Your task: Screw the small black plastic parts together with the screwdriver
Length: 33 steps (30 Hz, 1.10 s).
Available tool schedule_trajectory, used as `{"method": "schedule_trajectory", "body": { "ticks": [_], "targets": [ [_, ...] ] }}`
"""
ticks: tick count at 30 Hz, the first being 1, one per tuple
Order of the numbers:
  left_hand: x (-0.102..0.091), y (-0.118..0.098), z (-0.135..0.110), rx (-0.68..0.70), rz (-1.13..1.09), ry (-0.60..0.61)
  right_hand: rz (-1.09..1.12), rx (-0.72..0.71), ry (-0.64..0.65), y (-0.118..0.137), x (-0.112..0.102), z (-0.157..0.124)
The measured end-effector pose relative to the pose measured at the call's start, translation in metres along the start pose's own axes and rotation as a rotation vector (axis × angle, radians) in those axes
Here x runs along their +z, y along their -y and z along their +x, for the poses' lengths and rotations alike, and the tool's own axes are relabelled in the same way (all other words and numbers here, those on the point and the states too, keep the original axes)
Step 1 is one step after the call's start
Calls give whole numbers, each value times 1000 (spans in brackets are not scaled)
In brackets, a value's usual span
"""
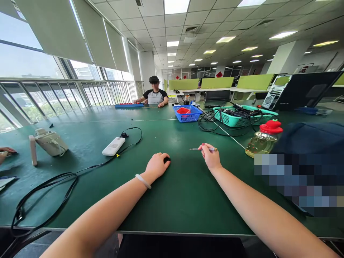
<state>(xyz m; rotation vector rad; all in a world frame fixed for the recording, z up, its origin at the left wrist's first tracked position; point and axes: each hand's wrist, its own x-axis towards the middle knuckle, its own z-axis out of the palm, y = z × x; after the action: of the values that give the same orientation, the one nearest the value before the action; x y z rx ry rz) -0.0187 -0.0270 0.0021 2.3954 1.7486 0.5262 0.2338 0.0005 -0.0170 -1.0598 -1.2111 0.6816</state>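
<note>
The green desk [174, 200] stretches out beneath both hands, and a dark blue cloth bundle [314, 139] lies to the right of the right forearm. Between that bundle and the right hand [211, 157], a jar [260, 141] of pale liquid stands beyond the wrist; a wide outward swing of the arm could tip it. The left hand [156, 165] rests low, palm down, forearm slanting in from the near edge, fingers curled around what they cover. The right hand mirrors it from the other side, thumb and fingers pinching a thin screwdriver [213, 149] whose tip points left. The hands stand apart, so a slip while bringing them together could jab the left fingers. Smallest is the black object [167, 159] in the left hand, mostly hidden; a loose hold might let it roll away.
</note>
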Motion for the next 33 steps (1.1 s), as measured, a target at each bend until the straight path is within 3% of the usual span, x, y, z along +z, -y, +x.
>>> {"method": "schedule_trajectory", "body": {
  "ticks": [4,9,14,19,28,33],
  "targets": [
    [-30,49,-33,-174,93,-53,12,-8,5,2,1,0],
    [-73,122,-68,-485,300,-25,2,-16,28,6,1,-1],
    [-101,164,-89,-507,373,-30,-32,-15,43,8,0,-2],
    [-105,175,-94,-470,300,-110,-9,-7,41,5,0,0],
    [-114,161,-101,-585,149,-300,39,12,32,-1,-2,2],
    [-116,166,-102,-671,205,-267,41,14,37,1,-1,1]
  ]
}}
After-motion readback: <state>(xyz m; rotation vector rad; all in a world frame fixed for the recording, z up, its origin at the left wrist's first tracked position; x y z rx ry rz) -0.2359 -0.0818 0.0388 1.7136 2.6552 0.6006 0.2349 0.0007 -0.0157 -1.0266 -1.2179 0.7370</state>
